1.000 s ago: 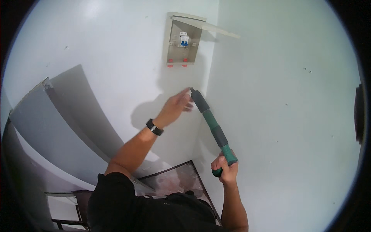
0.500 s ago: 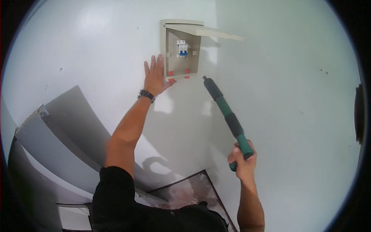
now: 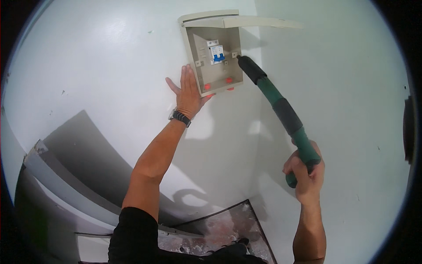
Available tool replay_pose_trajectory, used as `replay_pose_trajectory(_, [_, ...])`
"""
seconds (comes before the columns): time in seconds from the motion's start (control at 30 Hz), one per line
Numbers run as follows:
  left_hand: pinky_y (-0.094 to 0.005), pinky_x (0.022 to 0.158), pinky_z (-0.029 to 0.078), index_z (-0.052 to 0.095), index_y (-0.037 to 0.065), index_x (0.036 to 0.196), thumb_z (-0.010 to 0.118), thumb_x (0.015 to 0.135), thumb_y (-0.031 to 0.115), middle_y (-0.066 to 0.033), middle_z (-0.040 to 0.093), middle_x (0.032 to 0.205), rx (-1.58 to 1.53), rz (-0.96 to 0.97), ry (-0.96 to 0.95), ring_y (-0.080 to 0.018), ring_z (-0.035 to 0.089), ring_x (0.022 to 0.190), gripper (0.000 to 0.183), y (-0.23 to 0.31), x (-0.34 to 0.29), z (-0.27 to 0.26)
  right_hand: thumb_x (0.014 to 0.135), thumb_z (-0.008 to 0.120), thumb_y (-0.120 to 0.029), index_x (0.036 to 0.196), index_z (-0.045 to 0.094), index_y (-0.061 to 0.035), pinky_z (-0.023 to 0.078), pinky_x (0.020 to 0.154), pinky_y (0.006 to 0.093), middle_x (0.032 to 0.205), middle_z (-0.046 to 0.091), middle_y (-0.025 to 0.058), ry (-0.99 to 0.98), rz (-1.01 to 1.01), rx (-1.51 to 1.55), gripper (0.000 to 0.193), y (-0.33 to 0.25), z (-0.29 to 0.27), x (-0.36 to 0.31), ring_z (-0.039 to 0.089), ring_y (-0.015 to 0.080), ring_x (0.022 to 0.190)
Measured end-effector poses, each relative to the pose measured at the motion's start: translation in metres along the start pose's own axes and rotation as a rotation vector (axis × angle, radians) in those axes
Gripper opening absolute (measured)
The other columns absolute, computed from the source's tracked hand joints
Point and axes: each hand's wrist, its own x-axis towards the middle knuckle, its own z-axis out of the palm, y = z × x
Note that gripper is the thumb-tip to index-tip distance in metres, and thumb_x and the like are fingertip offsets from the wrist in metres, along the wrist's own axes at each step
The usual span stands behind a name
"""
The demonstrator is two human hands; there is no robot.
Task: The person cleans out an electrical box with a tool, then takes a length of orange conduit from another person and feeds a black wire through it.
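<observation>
My left hand (image 3: 189,93) lies against the white wall with its fingers stretched out, beside the lower left edge of a beige electrical box (image 3: 191,66); the thumb reaches under the box's bottom edge. Inside the box sits a white circuit breaker (image 3: 216,52) with blue switches, and its lid (image 3: 263,22) is swung up. Red plugs (image 3: 229,80) poke through the bottom. In my right hand (image 3: 307,180) is the grip of a long green and black nail gun (image 3: 288,115). Its muzzle is at the box's right edge; whether it touches, I cannot tell.
A second wall (image 3: 334,88) meets the first in a corner just right of the box. At lower left, a long grey panel (image 3: 66,176) leans near the wall. Below is a stained floor area (image 3: 228,222) with dark edging. A dark object (image 3: 409,130) sits at the far right.
The nail gun's muzzle has moved up from below the box's lower right corner to its right edge. The view has shifted, and the box appears larger and more tilted. My left hand stays beside it.
</observation>
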Motion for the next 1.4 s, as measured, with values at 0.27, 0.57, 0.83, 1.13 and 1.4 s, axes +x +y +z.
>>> replay_pose_trajectory(0.27, [-0.083, 0.105, -0.008, 0.013, -0.004, 0.155, 0.081, 0.081, 0.044, -0.0265, 0.028, 0.157, 0.026, -0.239, -0.205, -0.038, 0.018, 0.154, 0.111, 0.023, 0.017, -0.002, 0.097, 0.056, -0.008, 0.124, 0.054, 0.0061, 0.047, 0.063, 0.0259, 0.077, 0.054, 0.0019, 0.026, 0.058, -0.088, 0.03, -0.042, -0.004, 0.058, 0.055, 0.0096, 0.067])
replay_pose_trajectory(0.57, [-0.0874, 0.102, 0.013, 0.035, 0.01, 0.151, 0.075, 0.078, 0.002, -0.0214, 0.02, 0.164, -0.119, -0.129, 0.04, -0.0428, 0.023, 0.151, 0.083, 0.032, 0.031, -0.024, 0.099, 0.06, -0.016, 0.117, 0.057, 0.0037, 0.047, 0.059, 0.0272, 0.073, 0.052, 0.0005, -0.077, 0.067, -0.256, 0.027, -0.052, -0.012, 0.129, 0.051, 0.0084, 0.063])
replay_pose_trajectory(0.83, [-0.0827, 0.103, 0.024, 0.04, 0.019, 0.151, 0.069, 0.077, -0.005, -0.013, 0.016, 0.169, 0.141, -0.095, -0.116, -0.0407, 0.029, 0.15, 0.083, 0.022, 0.037, -0.034, 0.097, 0.054, -0.016, 0.115, 0.057, 0.0033, 0.041, 0.058, 0.0255, 0.073, 0.053, 0.0012, -0.12, 0.07, -0.337, 0.027, -0.053, -0.023, 0.137, 0.052, 0.01, 0.06])
replay_pose_trajectory(1.13, [-0.0589, 0.113, 0.036, 0.021, 0.004, 0.158, 0.074, 0.085, 0.023, -0.0274, 0.019, 0.164, -0.691, -0.209, -0.209, -0.0412, 0.042, 0.141, 0.092, 0.03, 0.083, -0.088, 0.099, 0.054, -0.018, 0.118, 0.057, 0.0026, 0.041, 0.057, 0.0253, 0.072, 0.052, 0.0001, -0.108, 0.035, -0.347, 0.028, -0.052, -0.039, 0.139, 0.05, 0.0087, 0.059])
replay_pose_trajectory(1.4, [-0.0487, 0.102, 0.044, 0.045, -0.002, 0.146, 0.06, 0.089, 0.003, -0.0262, 0.05, 0.129, -0.23, -0.568, 0.268, -0.0421, 0.051, 0.119, 0.059, 0.037, 0.134, -0.004, 0.1, 0.058, -0.017, 0.118, 0.058, 0.0026, 0.043, 0.055, 0.0242, 0.075, 0.052, -0.0004, -0.121, 0.001, -0.284, 0.026, -0.042, -0.049, 0.133, 0.05, 0.0069, 0.06])
